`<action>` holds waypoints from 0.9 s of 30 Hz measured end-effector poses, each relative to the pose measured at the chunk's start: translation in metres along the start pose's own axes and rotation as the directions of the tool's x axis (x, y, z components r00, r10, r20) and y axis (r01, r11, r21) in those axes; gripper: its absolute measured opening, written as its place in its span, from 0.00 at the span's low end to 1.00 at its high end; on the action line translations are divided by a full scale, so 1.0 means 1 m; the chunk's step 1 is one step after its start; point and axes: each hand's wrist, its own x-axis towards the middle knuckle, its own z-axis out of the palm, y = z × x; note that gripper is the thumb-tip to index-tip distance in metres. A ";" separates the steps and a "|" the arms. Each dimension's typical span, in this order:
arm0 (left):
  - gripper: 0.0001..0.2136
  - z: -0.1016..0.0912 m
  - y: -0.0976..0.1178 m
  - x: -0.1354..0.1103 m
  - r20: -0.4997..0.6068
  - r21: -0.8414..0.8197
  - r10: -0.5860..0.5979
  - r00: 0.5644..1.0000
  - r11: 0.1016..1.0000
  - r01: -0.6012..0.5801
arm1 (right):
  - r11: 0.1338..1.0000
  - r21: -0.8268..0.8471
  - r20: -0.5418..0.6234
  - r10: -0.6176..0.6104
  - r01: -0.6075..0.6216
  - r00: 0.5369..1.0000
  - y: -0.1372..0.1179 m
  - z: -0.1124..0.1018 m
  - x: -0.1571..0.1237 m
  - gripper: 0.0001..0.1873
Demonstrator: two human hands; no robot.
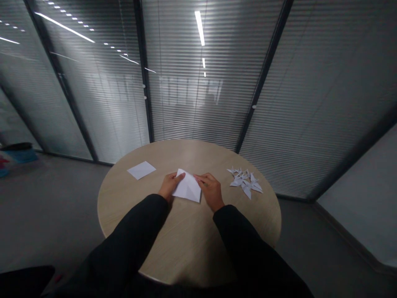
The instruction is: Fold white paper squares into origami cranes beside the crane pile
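Note:
A white sheet of paper (188, 187), folded with creases showing, lies on the round wooden table (186, 236) in front of me. My left hand (169, 186) pinches its left edge near the top corner, fingers closed on the paper. My right hand (211, 190) rests at the paper's right edge, fingertips pressing the upper right side. Both arms are in black sleeves.
A flat white paper stack (141, 169) lies at the table's far left. Several folded white paper cranes (245, 181) sit in a cluster at the right. Glass walls with blinds stand behind the table. A dark bin (17, 151) is on the floor at far left.

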 end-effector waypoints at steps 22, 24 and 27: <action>0.22 -0.003 0.006 0.000 0.001 -0.035 0.026 1.000 0.999 -0.026 | 0.787 -0.376 0.322 -0.384 0.489 0.866 -0.004 0.001 -0.001 0.19; 0.21 -0.003 0.006 0.000 0.001 -0.019 0.028 1.000 0.999 -0.028 | 0.780 -0.383 0.336 -0.380 0.494 0.862 -0.005 0.001 -0.001 0.18; 0.20 -0.003 0.005 0.001 -0.005 -0.009 0.052 0.999 0.999 -0.052 | 0.790 -0.374 0.345 -0.367 0.485 0.864 -0.005 0.001 -0.001 0.18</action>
